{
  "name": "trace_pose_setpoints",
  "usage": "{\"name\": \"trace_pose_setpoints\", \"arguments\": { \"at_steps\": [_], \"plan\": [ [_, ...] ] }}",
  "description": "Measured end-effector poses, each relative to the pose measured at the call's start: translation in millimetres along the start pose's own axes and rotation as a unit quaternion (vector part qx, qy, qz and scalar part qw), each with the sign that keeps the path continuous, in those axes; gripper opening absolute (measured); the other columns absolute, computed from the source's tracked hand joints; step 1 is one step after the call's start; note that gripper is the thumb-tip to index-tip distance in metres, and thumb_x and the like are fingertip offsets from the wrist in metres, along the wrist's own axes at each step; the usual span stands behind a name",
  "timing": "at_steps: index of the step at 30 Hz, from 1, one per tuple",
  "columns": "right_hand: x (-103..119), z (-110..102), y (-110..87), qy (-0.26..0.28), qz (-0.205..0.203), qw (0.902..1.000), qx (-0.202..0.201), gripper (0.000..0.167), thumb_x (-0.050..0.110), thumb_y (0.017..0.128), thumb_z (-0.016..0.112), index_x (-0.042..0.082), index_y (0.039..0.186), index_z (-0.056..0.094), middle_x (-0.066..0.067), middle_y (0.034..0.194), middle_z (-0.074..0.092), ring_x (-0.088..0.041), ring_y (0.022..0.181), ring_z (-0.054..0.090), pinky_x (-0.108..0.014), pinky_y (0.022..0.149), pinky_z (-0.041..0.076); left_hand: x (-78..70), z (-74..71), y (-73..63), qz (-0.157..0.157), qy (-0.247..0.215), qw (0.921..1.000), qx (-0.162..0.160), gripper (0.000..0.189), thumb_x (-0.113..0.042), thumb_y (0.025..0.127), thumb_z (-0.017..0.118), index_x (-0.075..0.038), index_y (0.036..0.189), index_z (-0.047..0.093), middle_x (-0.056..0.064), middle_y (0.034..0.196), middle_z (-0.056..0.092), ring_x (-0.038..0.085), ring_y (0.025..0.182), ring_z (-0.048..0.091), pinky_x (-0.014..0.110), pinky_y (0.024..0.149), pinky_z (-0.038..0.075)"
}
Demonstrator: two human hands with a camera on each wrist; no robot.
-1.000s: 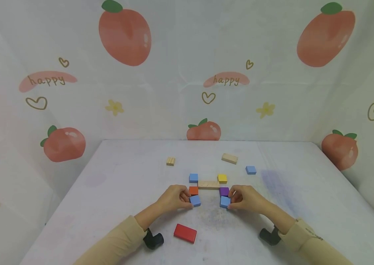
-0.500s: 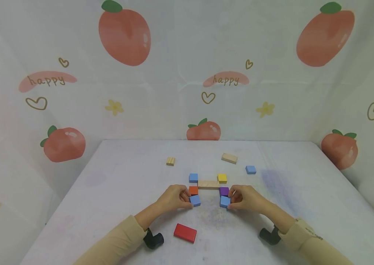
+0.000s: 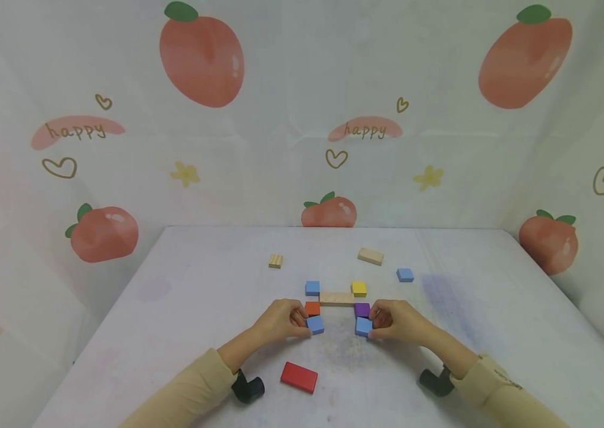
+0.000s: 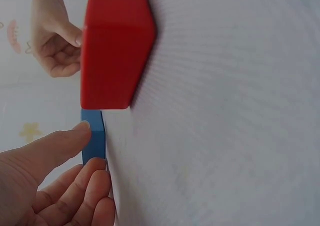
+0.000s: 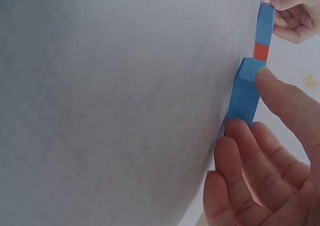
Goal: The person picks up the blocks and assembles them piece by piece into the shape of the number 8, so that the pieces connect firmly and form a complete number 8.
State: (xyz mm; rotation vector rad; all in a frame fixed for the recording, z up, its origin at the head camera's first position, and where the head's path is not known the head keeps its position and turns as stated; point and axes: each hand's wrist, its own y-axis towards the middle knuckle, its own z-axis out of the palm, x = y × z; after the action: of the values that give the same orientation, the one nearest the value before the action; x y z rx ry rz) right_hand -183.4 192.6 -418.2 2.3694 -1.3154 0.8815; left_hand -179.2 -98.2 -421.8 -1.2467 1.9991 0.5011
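Note:
My left hand (image 3: 282, 320) pinches a small blue block (image 3: 315, 324) between thumb and fingers on the table. Just behind that block lies an orange block (image 3: 312, 308). On the other side, my right hand (image 3: 399, 321) pinches a second blue block (image 3: 363, 326), which sits in front of a purple block (image 3: 362, 310). Between the two rows a natural wood plank (image 3: 337, 299) lies crosswise, with another blue block (image 3: 312, 288) and a yellow block (image 3: 358, 289) at its far corners. In the right wrist view the thumb presses one side of the held blue block (image 5: 245, 98).
A red rectangular block (image 3: 299, 377) lies nearer the person, beside the left wrist. Farther back are a striped wooden block (image 3: 276, 261), a plain wooden block (image 3: 371, 256) and a loose blue block (image 3: 405, 275). A printed cloth (image 3: 280, 178) hangs behind the white table (image 3: 200, 267).

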Motion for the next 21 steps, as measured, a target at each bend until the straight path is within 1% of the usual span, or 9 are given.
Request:
{"name": "trace_pose_setpoints", "arguments": {
  "at_steps": [8, 13, 16, 19, 21],
  "plan": [
    [0, 1, -0.1, 0.000, 0.003, 1.0000, 0.003, 0.028, 0.021, 0.075, 0.077, 0.007, 0.090, 0.058, 0.004, 0.077, 0.063, 0.000, 0.069, 0.053, -0.015, 0.063, 0.047, 0.0, -0.4, -1.4, -0.005, 0.004, 1.0000, 0.002, 0.027, -0.012, 0.073, 0.078, -0.001, 0.093, 0.063, 0.004, 0.074, 0.066, 0.007, 0.067, 0.056, 0.015, 0.057, 0.044],
    [1, 0, -0.2, -0.003, 0.002, 1.0000, 0.001, 0.027, 0.020, 0.075, 0.077, 0.007, 0.089, 0.058, 0.004, 0.077, 0.062, 0.001, 0.068, 0.053, -0.015, 0.063, 0.047, -0.6, -4.5, -4.4, -0.013, 0.010, 0.9999, 0.006, 0.029, -0.016, 0.075, 0.077, -0.003, 0.096, 0.064, 0.002, 0.077, 0.066, 0.008, 0.068, 0.057, 0.015, 0.060, 0.046],
    [1, 0, -0.2, -0.002, 0.003, 1.0000, 0.001, 0.027, 0.020, 0.075, 0.077, 0.007, 0.089, 0.058, 0.004, 0.076, 0.063, 0.000, 0.068, 0.053, -0.016, 0.064, 0.047, 0.2, -8.9, -7.1, -0.002, 0.010, 0.9998, 0.019, 0.027, -0.017, 0.077, 0.076, -0.003, 0.096, 0.064, 0.002, 0.079, 0.065, 0.008, 0.070, 0.056, 0.015, 0.062, 0.046],
    [1, 0, 0.3, -0.002, 0.005, 1.0000, 0.002, 0.027, 0.021, 0.075, 0.077, 0.007, 0.089, 0.058, 0.004, 0.077, 0.063, 0.000, 0.068, 0.053, -0.016, 0.064, 0.047, 2.2, -13.7, -10.3, 0.019, 0.012, 0.9991, 0.035, 0.023, -0.018, 0.079, 0.074, -0.003, 0.094, 0.064, 0.002, 0.081, 0.065, 0.008, 0.073, 0.056, 0.015, 0.065, 0.047],
    [0, 0, 0.8, -0.002, 0.006, 1.0000, 0.002, 0.027, 0.021, 0.075, 0.077, 0.007, 0.089, 0.058, 0.004, 0.077, 0.062, 0.000, 0.068, 0.053, -0.016, 0.064, 0.047, 4.2, -16.6, -12.6, 0.027, 0.015, 0.9984, 0.047, 0.022, -0.019, 0.080, 0.072, -0.004, 0.095, 0.065, 0.001, 0.083, 0.065, 0.008, 0.074, 0.056, 0.015, 0.066, 0.047]
  ]
}}
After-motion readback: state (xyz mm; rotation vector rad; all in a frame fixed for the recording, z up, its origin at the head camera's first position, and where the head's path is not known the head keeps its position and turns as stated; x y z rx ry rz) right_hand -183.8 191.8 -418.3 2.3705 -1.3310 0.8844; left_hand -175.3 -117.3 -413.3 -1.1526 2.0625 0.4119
